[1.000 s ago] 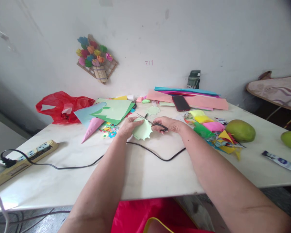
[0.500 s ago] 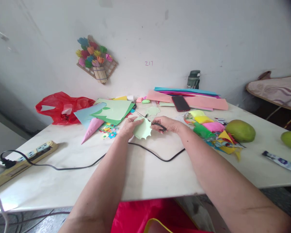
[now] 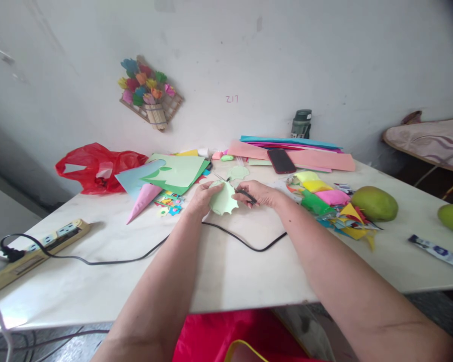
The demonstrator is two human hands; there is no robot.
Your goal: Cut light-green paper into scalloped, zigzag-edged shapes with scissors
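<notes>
Left hand [image 3: 203,197] pinched the rim of a pale green paper piece [image 3: 222,200], thumb laid flat on top, the other fingers mostly hidden. The piece was thin and matt, roundish, its near and right edges cut into shallow scallops with small sharp points between them; it was held up over the middle of the table, in front of the person. Right hand [image 3: 258,193] was closed round the black handles of a pair of scissors [image 3: 248,195], slim metal blades pointing left and away at the paper's far edge. Could not tell how wide the blades stood apart.

Just beyond lay a scalloped cut-out [image 3: 239,172] of similar pale green, flat on the table [image 3: 249,281], whose top was whitish, smooth and faintly glossy. Nearer the body, a thin black cable [image 3: 245,242] ran in loose bends, passing behind the left forearm.

To the left: smooth paper sheets [image 3: 183,168] in pale and deeper green, overlapping; a pink paper cone [image 3: 143,202], tip toward the near edge; a crumpled, translucent red plastic bag [image 3: 92,168]. To the right: soft, pillowy bright packets [image 3: 319,186] beside a smooth, rounded green fruit [image 3: 374,203].
</notes>
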